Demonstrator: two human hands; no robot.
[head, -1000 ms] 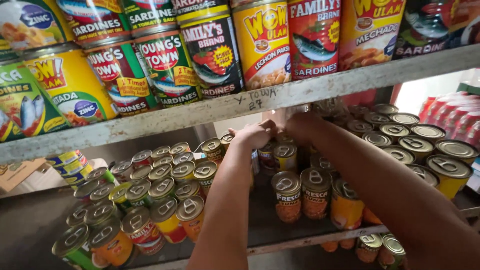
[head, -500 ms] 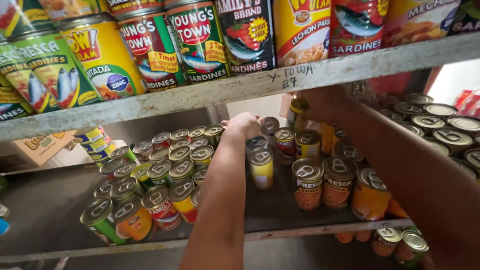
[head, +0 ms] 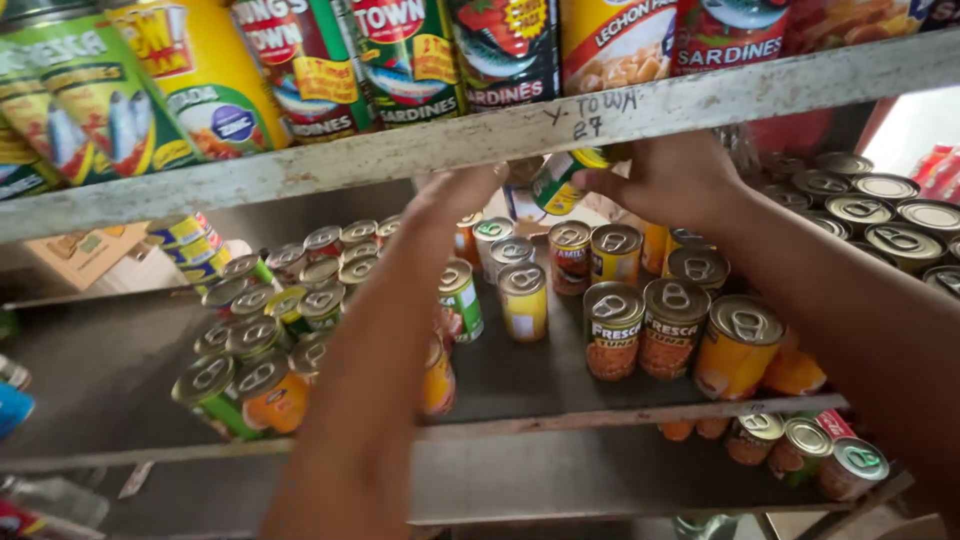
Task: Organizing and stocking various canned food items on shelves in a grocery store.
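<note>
My right hand (head: pixel 672 178) holds a small green and yellow can (head: pixel 560 180) tilted, just under the front edge of the upper shelf (head: pixel 480 140). My left hand (head: pixel 455 195) reaches in beside it with fingers spread, close to the can, holding nothing that I can see. Below both hands stand several small cans on the grey middle shelf (head: pixel 540 385), among them a yellow can (head: pixel 523 300) and orange-labelled cans (head: pixel 645 328).
Large green, yellow and red tins (head: pixel 300 60) line the upper shelf. A cluster of small cans (head: pixel 265 320) fills the shelf's left part, silver-topped cans (head: pixel 880 215) the right. More cans (head: pixel 800 450) sit on a lower shelf.
The view has tilted and closed in. My right hand has lifted a green and yellow can up toward the upper shelf's edge, and my left hand has risen beside it.
</note>
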